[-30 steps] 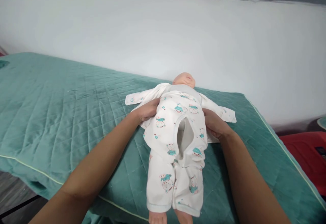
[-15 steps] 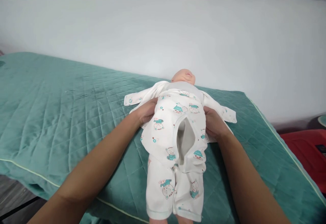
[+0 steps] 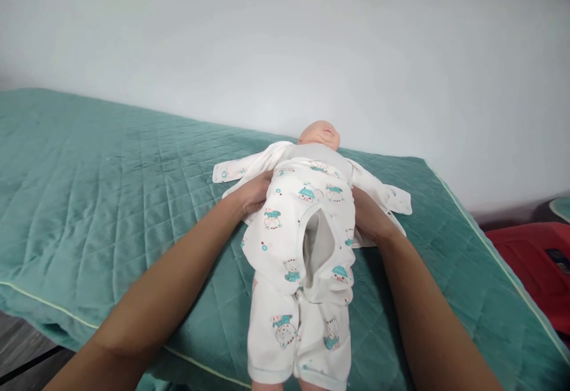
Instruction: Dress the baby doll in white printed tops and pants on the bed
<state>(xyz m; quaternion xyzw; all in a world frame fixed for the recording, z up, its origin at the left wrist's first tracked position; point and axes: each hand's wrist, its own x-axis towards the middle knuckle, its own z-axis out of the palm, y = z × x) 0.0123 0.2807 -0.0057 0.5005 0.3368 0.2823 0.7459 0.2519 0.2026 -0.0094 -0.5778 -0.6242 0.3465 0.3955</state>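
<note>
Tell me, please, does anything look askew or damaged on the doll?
The trousers gape at the crotch, showing grey beneath; the neat edge suggests a made opening, not a tear. The shirt lies open around the doll. No spill shows.

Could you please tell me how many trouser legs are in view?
2: one printed trouser leg lies on the left and the other trouser leg beside it on the right, both below the crotch opening in the picture. None seems hidden.
</note>
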